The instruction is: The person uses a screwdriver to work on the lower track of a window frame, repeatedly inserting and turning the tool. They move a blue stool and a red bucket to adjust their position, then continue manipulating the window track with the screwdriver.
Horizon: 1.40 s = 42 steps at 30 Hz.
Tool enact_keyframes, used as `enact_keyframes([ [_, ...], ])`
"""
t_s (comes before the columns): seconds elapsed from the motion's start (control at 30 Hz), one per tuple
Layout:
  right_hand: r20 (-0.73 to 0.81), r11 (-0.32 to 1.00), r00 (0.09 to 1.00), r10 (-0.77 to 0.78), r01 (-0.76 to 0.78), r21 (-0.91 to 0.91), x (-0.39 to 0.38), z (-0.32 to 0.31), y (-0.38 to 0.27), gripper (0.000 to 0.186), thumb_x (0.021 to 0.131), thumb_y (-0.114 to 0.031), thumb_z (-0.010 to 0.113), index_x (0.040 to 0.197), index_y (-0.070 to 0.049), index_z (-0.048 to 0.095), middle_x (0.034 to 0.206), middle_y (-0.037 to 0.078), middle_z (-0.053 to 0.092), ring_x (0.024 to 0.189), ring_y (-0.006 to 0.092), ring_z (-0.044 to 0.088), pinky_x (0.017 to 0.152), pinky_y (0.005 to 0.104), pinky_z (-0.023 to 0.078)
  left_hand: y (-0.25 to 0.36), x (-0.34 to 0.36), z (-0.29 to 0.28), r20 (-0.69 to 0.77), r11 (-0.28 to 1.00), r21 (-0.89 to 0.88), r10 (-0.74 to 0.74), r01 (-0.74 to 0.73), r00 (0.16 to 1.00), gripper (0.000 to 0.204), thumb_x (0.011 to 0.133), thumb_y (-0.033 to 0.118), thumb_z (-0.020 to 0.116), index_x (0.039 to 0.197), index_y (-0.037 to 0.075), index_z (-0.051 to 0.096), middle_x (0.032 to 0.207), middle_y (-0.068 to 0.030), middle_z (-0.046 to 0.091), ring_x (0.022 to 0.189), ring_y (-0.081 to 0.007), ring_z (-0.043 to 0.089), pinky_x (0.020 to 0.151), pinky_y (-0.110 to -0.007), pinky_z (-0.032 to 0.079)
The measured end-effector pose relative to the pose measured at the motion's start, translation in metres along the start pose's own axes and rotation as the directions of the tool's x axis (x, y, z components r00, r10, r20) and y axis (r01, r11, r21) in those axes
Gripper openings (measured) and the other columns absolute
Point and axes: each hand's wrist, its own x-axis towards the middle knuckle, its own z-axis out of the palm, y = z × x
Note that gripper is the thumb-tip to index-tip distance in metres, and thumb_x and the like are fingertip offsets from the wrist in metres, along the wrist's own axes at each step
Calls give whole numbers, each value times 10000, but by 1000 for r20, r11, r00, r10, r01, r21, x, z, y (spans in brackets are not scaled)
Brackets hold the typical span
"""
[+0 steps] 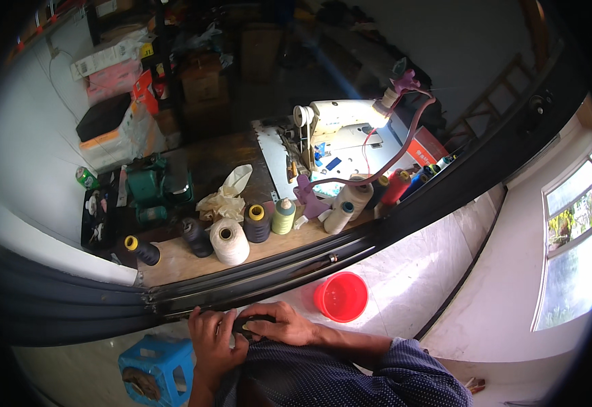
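Note:
Both hands are held together low in front of my body. My right hand (282,327) curls round a small dark object (261,319), its thumb lying along it; most of the object is covered, and its kind cannot be made out. Close beside it, my left hand (214,339) has its fingers stretched upward and its thumb apart. Its fingertips come near the dark object, though whether they touch it is hard to see. Beyond the hands runs a dark rail (275,268) with a wooden ledge (174,266) behind it.
Thread cones, among them a white cone (230,245), line the ledge. Behind them stand a lit sewing machine (343,117), a purple clamp lamp (309,197) and a green motor (150,183). A red bucket (341,297) and a blue stool (174,359) are on the floor.

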Motion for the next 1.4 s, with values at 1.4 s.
enact_keyframes([
  [1.4,-791,928,552,-265,-75,-364,8,-81,-41,297,935,-185,679,1064,80,645,795,138,720,633,147,689,600,293,542,-35,-21,26,-107,999,-40,-4,0,994,291,632,81,705,922,76,694,908,-61,613,814,-294,568,738,-420,452],
])
